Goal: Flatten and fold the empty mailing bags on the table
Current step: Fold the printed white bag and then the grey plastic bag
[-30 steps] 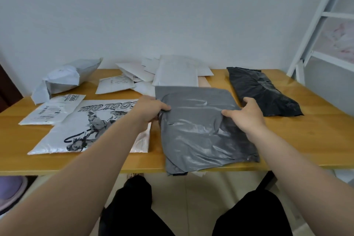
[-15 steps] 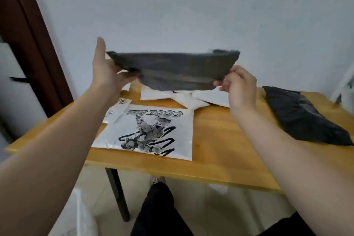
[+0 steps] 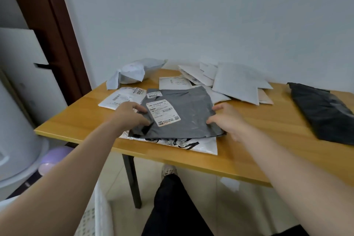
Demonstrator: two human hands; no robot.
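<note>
The left hand [image 3: 128,116] has its fingers [image 3: 142,109] curled over the left edge of the grey mailing bag [image 3: 188,113], thumb and fingertips pinching the plastic beside the white shipping label [image 3: 163,113]. The right hand [image 3: 229,120] lies at the bag's right edge, its fingers [image 3: 217,108] only loosely bent and spread, touching the plastic; whether they actually grip it cannot be told. The grey bag lies flat, label side up, on top of the white printed bag [image 3: 203,144], whose near edge shows at 6 o'clock from it. The grey bag's long axis runs roughly from 11 o'clock to 5 o'clock, its far corner pointing toward the pile of white envelopes [image 3: 239,82] at 1 o'clock. A black bag [image 3: 321,111] lies well apart at 3 o'clock, a crumpled white bag [image 3: 134,73] at 11 o'clock, all on the wooden bench [image 3: 268,151].
</note>
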